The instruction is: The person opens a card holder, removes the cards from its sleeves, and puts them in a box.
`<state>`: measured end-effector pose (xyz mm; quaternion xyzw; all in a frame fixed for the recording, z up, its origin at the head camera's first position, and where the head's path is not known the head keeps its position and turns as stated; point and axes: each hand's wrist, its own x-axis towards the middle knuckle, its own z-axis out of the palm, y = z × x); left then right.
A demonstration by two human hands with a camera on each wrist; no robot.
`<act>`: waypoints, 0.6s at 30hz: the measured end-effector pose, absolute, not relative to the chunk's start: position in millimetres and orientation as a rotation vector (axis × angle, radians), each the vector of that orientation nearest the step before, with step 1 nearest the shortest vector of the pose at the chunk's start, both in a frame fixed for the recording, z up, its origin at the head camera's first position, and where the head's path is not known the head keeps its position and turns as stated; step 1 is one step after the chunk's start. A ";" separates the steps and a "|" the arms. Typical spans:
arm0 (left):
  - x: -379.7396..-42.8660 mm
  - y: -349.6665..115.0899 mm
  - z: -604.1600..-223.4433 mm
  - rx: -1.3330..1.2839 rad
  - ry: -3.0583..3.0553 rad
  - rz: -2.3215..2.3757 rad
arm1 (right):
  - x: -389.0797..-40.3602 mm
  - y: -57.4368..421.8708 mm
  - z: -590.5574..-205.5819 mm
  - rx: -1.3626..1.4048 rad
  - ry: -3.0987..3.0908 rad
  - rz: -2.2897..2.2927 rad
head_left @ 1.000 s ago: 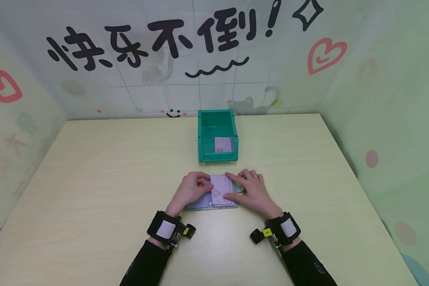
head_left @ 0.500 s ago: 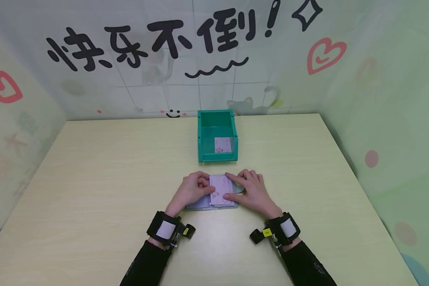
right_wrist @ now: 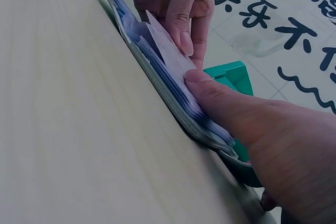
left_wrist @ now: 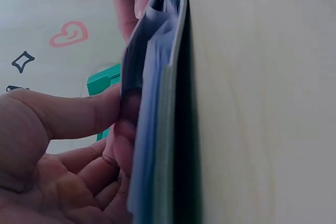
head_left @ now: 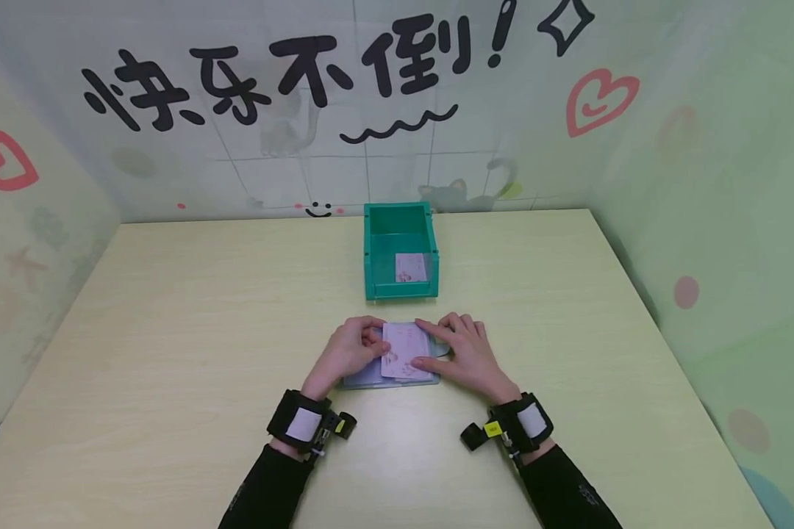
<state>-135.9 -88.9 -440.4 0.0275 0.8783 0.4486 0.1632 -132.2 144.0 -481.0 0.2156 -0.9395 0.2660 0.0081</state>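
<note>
Pale pink rectangular card with small printed artwork (head_left: 403, 351) lay over the right part of a flat, blue-grey, booklet-style holder (head_left: 362, 380), near the front-middle of the pale wood-grain table (head_left: 238, 308). Left hand (head_left: 353, 348) had thumb and fingertips pinched on the card's left edge; wrist views showed that edge tilted up off the stacked bluish leaves (left_wrist: 148, 129), fingertips tucked behind it. Right hand (head_left: 462, 349): thumb and index spread wide apart, both touching the card along its right side, remaining fingers relaxed. Couldn't tell whether the card sat in a sleeve. From where I stood, an open-topped teal-green plastic bin (head_left: 401, 292) was just beyond the holder, not touching it, with a second pale pink printed card (head_left: 410, 268) inside at the near end. Black bands (head_left: 296, 419) circled both wrists. Black characters (head_left: 302, 67) ran across the pale backdrop (head_left: 172, 176) behind the table.
</note>
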 end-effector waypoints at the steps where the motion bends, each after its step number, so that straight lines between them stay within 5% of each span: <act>1: -135.7 -89.3 -439.3 0.070 2.517 1.265 | -132.3 143.8 -481.3 0.674 -2.935 0.833; 18: -138.8 -103.0 -426.5 -0.037 2.338 1.362 | -132.6 143.7 -481.7 0.665 -2.938 0.809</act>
